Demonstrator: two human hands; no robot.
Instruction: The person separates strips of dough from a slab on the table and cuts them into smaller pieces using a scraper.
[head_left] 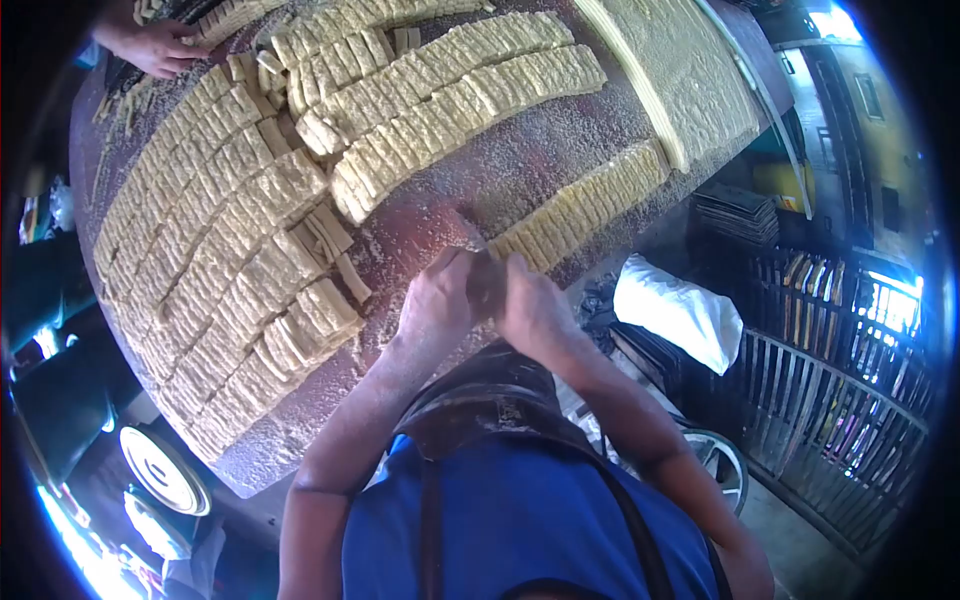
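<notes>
At the near edge of a flour-dusted table, my left hand (438,295) and my right hand (532,305) are close together, fingers curled. Between them is a dark, flat piece (486,286), gripped from both sides; its kind is hard to make out. Just beyond my right hand runs a row of sliced dough strips (590,208), reaching to a thick layered dough sheet (690,75). Left of my hands lie many rows of cut dough strips (215,250), some loose and tilted. Two longer cut rows (470,105) curve across the far middle.
Another person's hand (155,45) touches dough at the far left corner of the table (285,440). A white sack (678,312) lies beside the table on the right, near a slatted rack (830,385) and a wheel (718,465). A round lid-like object (160,470) is at lower left.
</notes>
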